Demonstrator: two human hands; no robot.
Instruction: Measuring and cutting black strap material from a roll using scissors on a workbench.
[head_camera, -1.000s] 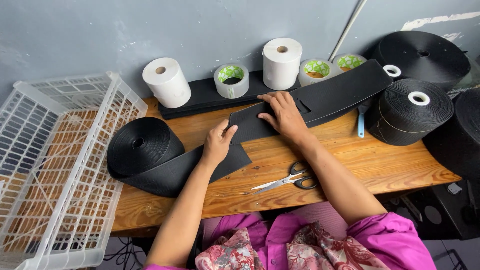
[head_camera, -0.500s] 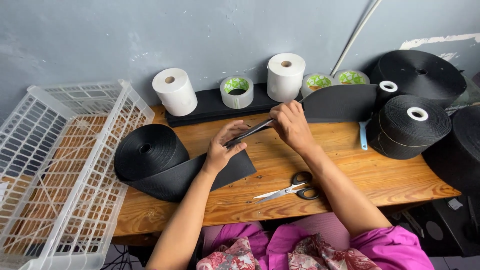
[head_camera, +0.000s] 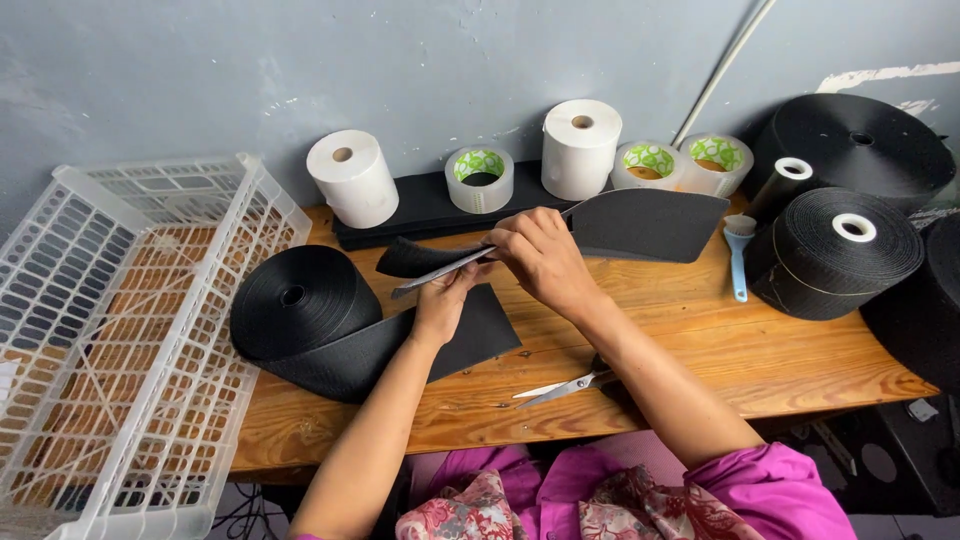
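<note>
hands are working above the wooden table (head_camera: 700, 350). left hand (head_camera: 445, 300) is pinching the lifted black strip (head_camera: 650, 225) from below; right hand (head_camera: 540, 255) is pinching its folded edge from above. strip is hanging clear of the table, beside the black roll (head_camera: 300, 300). scissors (head_camera: 565, 385) are lying on the table, nearer the person.

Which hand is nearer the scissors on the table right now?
Right. The scissors lie just beside the right forearm, below the right hand; the left hand is farther off, to their upper left.
</note>
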